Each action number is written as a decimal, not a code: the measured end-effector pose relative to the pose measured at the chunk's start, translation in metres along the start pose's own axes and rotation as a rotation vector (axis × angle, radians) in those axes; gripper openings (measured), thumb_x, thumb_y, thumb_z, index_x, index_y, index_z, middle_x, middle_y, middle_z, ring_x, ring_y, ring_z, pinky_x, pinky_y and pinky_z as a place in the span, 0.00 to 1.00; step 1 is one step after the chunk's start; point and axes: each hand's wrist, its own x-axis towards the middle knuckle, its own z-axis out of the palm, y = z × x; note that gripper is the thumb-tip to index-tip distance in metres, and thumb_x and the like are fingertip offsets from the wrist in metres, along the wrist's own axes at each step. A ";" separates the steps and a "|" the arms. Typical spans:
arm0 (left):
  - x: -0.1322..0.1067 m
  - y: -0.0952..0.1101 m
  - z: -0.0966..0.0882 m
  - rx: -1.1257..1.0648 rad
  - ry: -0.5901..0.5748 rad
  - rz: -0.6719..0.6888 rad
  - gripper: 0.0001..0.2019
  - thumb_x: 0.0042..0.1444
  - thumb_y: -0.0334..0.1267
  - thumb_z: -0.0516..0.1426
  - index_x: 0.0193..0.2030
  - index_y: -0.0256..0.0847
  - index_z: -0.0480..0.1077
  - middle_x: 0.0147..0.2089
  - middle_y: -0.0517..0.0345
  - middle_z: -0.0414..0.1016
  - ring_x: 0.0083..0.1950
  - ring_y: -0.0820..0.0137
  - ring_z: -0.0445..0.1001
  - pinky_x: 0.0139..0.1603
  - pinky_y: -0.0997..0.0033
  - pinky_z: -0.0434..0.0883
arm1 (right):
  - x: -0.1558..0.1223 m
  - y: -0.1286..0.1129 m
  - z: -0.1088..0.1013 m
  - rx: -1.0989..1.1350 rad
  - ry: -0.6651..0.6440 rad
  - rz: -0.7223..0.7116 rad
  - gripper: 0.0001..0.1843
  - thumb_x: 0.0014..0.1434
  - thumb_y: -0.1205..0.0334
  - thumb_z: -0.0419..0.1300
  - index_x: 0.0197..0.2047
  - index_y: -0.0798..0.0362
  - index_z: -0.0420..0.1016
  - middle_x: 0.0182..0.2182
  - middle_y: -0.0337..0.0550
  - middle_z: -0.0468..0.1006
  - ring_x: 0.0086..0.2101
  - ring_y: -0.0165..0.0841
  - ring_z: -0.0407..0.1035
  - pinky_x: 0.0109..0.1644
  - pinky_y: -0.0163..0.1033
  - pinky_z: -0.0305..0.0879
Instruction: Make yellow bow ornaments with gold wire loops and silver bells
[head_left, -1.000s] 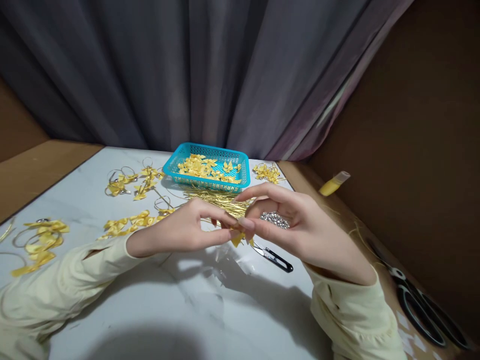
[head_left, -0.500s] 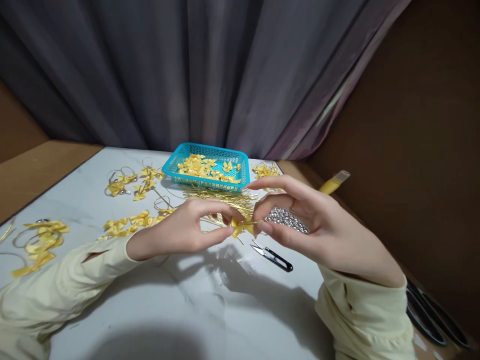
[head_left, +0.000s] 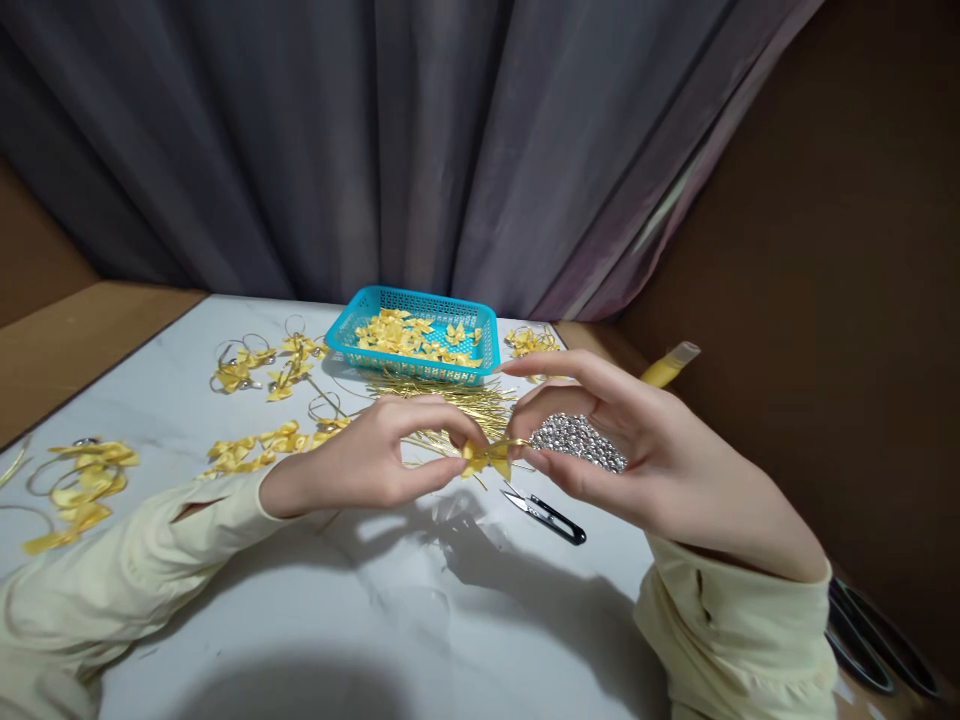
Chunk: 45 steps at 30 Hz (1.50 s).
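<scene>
One satiny bow [head_left: 487,459]: left hand [head_left: 375,455] pinches it, right hand [head_left: 654,455] seemingly thin gold wire [head_left: 518,442].

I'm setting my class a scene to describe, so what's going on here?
Someone is handling a yellow bow above a white table. The left hand pinches one end of it, and the right hand grips a thin gold wire at the other. Beyond them, more bows lie in a blue basket, with loose wires in front. Silver beads show through the gap in the right hand, and snips lie nearer.
</scene>
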 end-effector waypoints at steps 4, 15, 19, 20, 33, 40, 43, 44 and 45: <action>0.000 -0.001 -0.001 -0.026 -0.020 -0.023 0.07 0.54 0.30 0.56 0.41 0.37 0.70 0.39 0.58 0.76 0.40 0.73 0.74 0.44 0.74 0.69 | -0.001 0.001 0.000 0.010 0.041 0.004 0.26 0.55 0.72 0.58 0.57 0.49 0.59 0.35 0.40 0.73 0.35 0.30 0.70 0.26 0.27 0.67; 0.004 -0.017 -0.001 -0.148 -0.118 -0.156 0.15 0.56 0.32 0.54 0.51 0.38 0.63 0.41 0.55 0.75 0.44 0.70 0.72 0.45 0.68 0.69 | 0.007 0.008 -0.005 -0.076 0.101 -0.005 0.23 0.56 0.68 0.58 0.54 0.53 0.60 0.36 0.43 0.74 0.40 0.35 0.71 0.40 0.38 0.68; 0.010 -0.028 -0.004 -0.124 -0.064 -0.195 0.12 0.56 0.34 0.54 0.47 0.37 0.66 0.45 0.53 0.73 0.46 0.69 0.71 0.47 0.68 0.68 | 0.010 0.013 -0.006 -0.090 0.116 0.032 0.23 0.56 0.66 0.57 0.55 0.55 0.60 0.33 0.43 0.75 0.37 0.35 0.71 0.39 0.39 0.68; 0.011 -0.032 -0.004 -0.099 -0.052 -0.213 0.11 0.57 0.35 0.53 0.46 0.37 0.67 0.45 0.53 0.73 0.46 0.68 0.70 0.47 0.67 0.68 | 0.010 0.014 -0.006 -0.092 0.118 0.038 0.23 0.55 0.66 0.57 0.55 0.55 0.60 0.32 0.43 0.75 0.36 0.35 0.71 0.38 0.40 0.68; -0.058 -0.053 0.026 0.330 -0.312 0.036 0.15 0.56 0.27 0.49 0.50 0.41 0.63 0.56 0.50 0.65 0.57 0.62 0.62 0.58 0.57 0.61 | 0.066 0.127 -0.060 -0.059 0.340 0.409 0.23 0.51 0.74 0.59 0.51 0.59 0.63 0.32 0.45 0.76 0.35 0.33 0.72 0.40 0.38 0.68; -0.074 -0.052 0.032 0.334 -0.234 0.103 0.15 0.54 0.26 0.49 0.49 0.39 0.62 0.55 0.46 0.67 0.56 0.60 0.64 0.56 0.59 0.64 | 0.115 0.197 -0.081 -0.181 0.337 0.561 0.14 0.60 0.63 0.57 0.48 0.59 0.67 0.39 0.45 0.74 0.36 0.32 0.71 0.40 0.41 0.69; -0.077 -0.055 0.034 0.346 -0.226 0.138 0.16 0.54 0.26 0.50 0.50 0.37 0.62 0.55 0.44 0.67 0.56 0.59 0.65 0.56 0.58 0.64 | 0.127 0.201 -0.076 -0.229 0.293 0.582 0.13 0.62 0.61 0.55 0.48 0.58 0.68 0.41 0.45 0.73 0.37 0.32 0.70 0.40 0.42 0.70; -0.078 -0.056 0.034 0.352 -0.232 0.146 0.16 0.54 0.26 0.49 0.50 0.36 0.62 0.56 0.43 0.67 0.56 0.59 0.65 0.56 0.58 0.64 | 0.130 0.200 -0.073 -0.243 0.274 0.585 0.12 0.62 0.61 0.55 0.47 0.58 0.68 0.41 0.44 0.73 0.37 0.31 0.71 0.40 0.41 0.70; -0.079 -0.057 0.035 0.359 -0.242 0.151 0.15 0.55 0.27 0.49 0.51 0.36 0.62 0.56 0.43 0.66 0.57 0.58 0.65 0.56 0.58 0.63 | 0.133 0.197 -0.070 -0.257 0.256 0.584 0.11 0.62 0.61 0.55 0.46 0.58 0.69 0.40 0.44 0.73 0.35 0.31 0.71 0.39 0.40 0.70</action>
